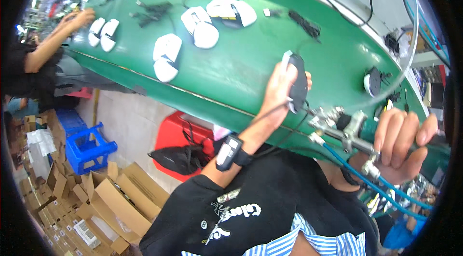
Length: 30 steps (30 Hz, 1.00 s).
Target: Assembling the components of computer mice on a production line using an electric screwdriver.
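Note:
My left hand (278,88) is closed around a computer mouse (299,82) above the green bench, with the dark underside of the mouse toward me. A cable hangs from the mouse. My right hand (401,142) is at the right, just beside a metal pneumatic fixture (354,132) with blue air hoses (345,163). Its fingers are loosely curled and apart, and nothing shows in them. The fixture hides part of the palm. Beyond my left hand, white mice lie on the bench, among them a white mouse (167,57) and another mouse (200,27).
The green bench (231,70) curves across the view with black coiled cables (305,24) on it. A co-worker's arm (60,34) reaches in at the far left. A red stool (169,133) with a black bag, a blue stool (89,147) and cardboard boxes (123,198) stand below.

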Tool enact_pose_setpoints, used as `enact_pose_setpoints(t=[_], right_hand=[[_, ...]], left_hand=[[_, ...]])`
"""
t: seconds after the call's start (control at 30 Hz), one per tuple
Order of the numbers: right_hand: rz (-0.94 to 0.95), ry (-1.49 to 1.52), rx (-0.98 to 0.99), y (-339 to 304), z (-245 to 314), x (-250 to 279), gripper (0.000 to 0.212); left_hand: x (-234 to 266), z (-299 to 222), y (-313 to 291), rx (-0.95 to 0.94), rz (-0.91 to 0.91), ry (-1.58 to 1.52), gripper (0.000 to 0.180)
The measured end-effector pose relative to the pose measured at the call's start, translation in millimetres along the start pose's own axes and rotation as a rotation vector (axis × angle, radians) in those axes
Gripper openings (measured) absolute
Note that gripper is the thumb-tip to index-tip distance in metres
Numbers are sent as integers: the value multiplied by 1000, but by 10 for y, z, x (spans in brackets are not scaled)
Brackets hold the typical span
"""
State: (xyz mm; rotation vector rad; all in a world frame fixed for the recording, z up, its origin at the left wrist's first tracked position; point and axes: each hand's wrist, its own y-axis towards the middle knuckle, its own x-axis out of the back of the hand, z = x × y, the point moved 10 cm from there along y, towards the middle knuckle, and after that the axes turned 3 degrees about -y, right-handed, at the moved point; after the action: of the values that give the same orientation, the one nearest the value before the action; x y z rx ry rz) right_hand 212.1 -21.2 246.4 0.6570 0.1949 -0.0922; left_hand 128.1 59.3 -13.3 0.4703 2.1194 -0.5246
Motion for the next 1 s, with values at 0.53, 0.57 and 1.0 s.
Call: enact_pose_setpoints(t=[0.53, 0.57, 1.0], right_hand=[[-281, -191, 62, -557, 783, 1063, 27], [-301, -137, 43, -548, 735, 1074, 27], [-472, -244, -48, -447, 737, 1027, 41]], left_hand=[[-307, -2006, 536, -624, -384, 2545, 88], [-314, -1961, 635, -559, -359, 2597, 88], [-662, -704, 357, -486, -52, 2496, 49]])
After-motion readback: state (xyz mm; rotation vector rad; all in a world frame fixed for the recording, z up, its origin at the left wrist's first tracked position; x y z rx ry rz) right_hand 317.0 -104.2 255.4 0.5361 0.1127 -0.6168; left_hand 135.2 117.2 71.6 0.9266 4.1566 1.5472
